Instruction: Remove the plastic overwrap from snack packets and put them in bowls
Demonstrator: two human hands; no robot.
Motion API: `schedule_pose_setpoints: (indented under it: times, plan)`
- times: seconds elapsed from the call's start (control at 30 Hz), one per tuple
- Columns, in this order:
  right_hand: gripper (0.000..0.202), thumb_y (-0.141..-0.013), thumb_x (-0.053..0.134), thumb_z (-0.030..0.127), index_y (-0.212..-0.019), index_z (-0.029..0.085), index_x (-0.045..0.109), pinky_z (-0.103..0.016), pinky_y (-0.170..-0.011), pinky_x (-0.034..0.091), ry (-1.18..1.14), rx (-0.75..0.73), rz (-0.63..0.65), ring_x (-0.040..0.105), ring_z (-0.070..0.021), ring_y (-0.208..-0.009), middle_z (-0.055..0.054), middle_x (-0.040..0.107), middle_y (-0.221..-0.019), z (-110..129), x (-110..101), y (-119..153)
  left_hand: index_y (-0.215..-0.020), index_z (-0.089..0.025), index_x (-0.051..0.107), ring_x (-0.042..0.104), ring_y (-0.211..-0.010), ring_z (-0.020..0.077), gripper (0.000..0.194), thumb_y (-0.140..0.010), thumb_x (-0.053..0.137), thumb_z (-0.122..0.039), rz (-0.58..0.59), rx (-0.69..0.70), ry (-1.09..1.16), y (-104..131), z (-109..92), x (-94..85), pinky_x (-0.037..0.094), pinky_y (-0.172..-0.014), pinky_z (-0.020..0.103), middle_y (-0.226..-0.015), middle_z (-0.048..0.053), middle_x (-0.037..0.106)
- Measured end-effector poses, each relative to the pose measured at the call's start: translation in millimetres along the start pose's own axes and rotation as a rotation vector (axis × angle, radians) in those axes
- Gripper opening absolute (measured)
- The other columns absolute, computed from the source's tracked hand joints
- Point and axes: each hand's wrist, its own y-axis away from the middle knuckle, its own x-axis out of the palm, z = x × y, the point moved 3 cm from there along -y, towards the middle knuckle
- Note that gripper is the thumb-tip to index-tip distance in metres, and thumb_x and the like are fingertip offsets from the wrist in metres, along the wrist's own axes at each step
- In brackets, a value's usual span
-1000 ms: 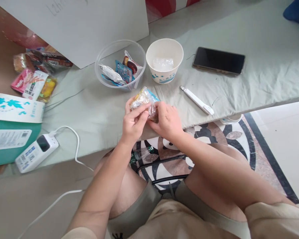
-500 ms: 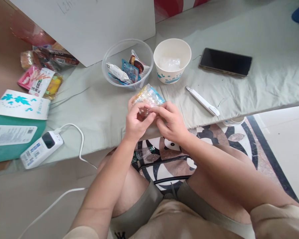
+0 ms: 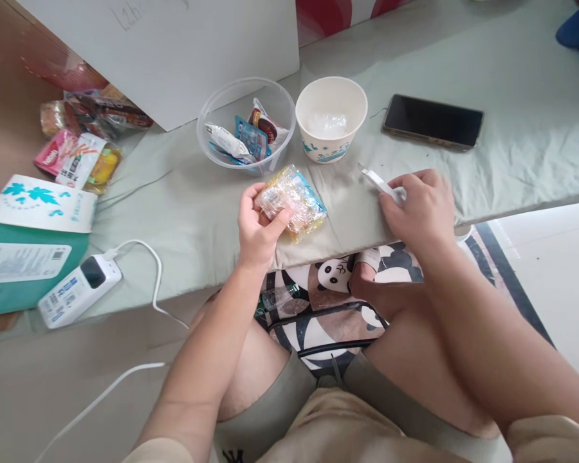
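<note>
Packet (image 3: 302, 202) in clear film sits near the front edge of the tabletop (image 3: 174, 212), grasped by the left hand (image 3: 258, 225), thumb on top. Right of it, farther back, stands the cup (image 3: 327, 150). Next, the right hand (image 3: 422, 206) grips the cutter (image 3: 379, 181) near that edge; beyond lies the phone (image 3: 434, 121).

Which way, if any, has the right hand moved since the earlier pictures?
Yes. Against the paper cup, the right hand has moved right, from the wrapped packet to the white cutter.
</note>
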Motion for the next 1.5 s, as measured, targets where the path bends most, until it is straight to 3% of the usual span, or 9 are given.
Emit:
schedule_pose_setpoints:
  times: [0.07,0.17,0.27,0.47,0.6,0.9,1.07,1.27,1.5]
  plan:
    - [0.016,-0.087,0.063,0.037,-0.095,0.023,0.064,-0.045,-0.078,0.051,-0.250,-0.001,0.103,0.061,-0.0252,-0.083,-0.009,0.063,-0.093,22.0,-1.1,10.8,-0.119,-0.031,0.047,0.070,-0.092,0.0184,0.071,-0.072,0.074,-0.078,-0.013,-0.033,0.005,-0.3,-0.2,0.4,0.060,-0.081,0.031,-0.106,0.003,0.061]
    - [0.027,-0.095,0.055,0.047,-0.105,0.022,0.060,-0.031,-0.059,0.046,-0.725,0.011,0.455,0.058,-0.0157,-0.064,-0.001,0.063,-0.078,63.3,7.6,33.1,-0.118,-0.031,0.050,0.070,-0.086,0.0171,0.069,-0.073,0.076,-0.076,-0.043,-0.024,0.004,0.8,-4.2,2.6,0.059,-0.076,0.030,-0.101,0.002,0.062]
    - [0.029,-0.096,0.058,0.048,-0.105,0.021,0.061,-0.026,-0.054,0.039,-0.895,0.021,0.622,0.050,-0.0104,-0.056,0.003,0.060,-0.069,89.9,19.2,47.9,-0.119,-0.031,0.051,0.072,-0.085,0.0180,0.071,-0.072,0.077,-0.076,-0.007,-0.011,-0.004,1.8,-8.4,6.5,0.060,-0.074,0.029,-0.099,0.002,0.067]
    - [0.029,-0.093,0.060,0.045,-0.085,0.018,0.063,-0.025,-0.052,0.034,-0.829,0.180,0.603,0.047,-0.0092,-0.055,0.003,0.057,-0.064,92.9,30.7,47.3,-0.124,-0.030,0.052,0.077,-0.090,0.0223,0.074,-0.072,0.077,-0.076,0.025,-0.026,-0.053,3.2,-7.5,5.8,0.063,-0.078,0.033,-0.102,0.005,0.072]
    - [0.034,-0.091,0.062,0.047,-0.074,0.018,0.063,-0.026,-0.052,0.032,-0.770,0.167,0.582,0.048,-0.0107,-0.057,0.002,0.055,-0.060,91.4,26.9,45.4,-0.128,-0.031,0.052,0.077,-0.096,0.0236,0.071,-0.076,0.074,-0.074,0.007,0.005,-0.084,6.9,-5.6,2.8,0.064,-0.082,0.035,-0.107,0.006,0.072]
    - [0.033,-0.091,0.061,0.047,-0.076,0.018,0.065,-0.026,-0.056,0.034,-0.821,0.073,0.636,0.051,-0.0119,-0.065,0.001,0.056,-0.064,95.0,22.6,47.3,-0.130,-0.029,0.052,0.074,-0.106,0.0249,0.071,-0.079,0.071,-0.075,-0.101,0.099,-0.132,15.3,-14.1,-3.7,0.062,-0.089,0.037,-0.113,0.007,0.070]
    - [0.033,-0.090,0.062,0.047,-0.073,0.019,0.060,-0.025,-0.054,0.035,-0.939,0.107,0.658,0.049,-0.0097,-0.059,0.002,0.056,-0.064,95.5,21.0,47.3,-0.127,-0.028,0.053,0.075,-0.099,0.0232,0.069,-0.078,0.072,-0.074,-0.128,0.066,-0.127,12.3,-13.6,-4.1,0.063,-0.086,0.036,-0.108,0.006,0.071]
    - [0.032,-0.090,0.061,0.047,-0.074,0.019,0.060,-0.026,-0.052,0.034,-0.838,0.163,0.672,0.048,-0.0092,-0.055,0.002,0.057,-0.063,94.3,24.0,46.4,-0.129,-0.027,0.054,0.073,-0.109,0.0251,0.073,-0.077,0.073,-0.074,-0.115,0.119,-0.156,10.3,-8.9,-6.2,0.061,-0.094,0.039,-0.115,0.008,0.068]
    - [0.035,-0.091,0.058,0.049,-0.074,0.018,0.063,-0.027,-0.056,0.034,-0.736,0.148,0.741,0.049,-0.0109,-0.058,0.001,0.055,-0.060,93.2,25.9,48.1,-0.123,-0.026,0.055,0.071,-0.106,0.0225,0.072,-0.071,0.084,-0.067,-0.304,0.131,0.022,2.6,-13.4,-22.7,0.059,-0.090,0.034,-0.111,0.005,0.067]
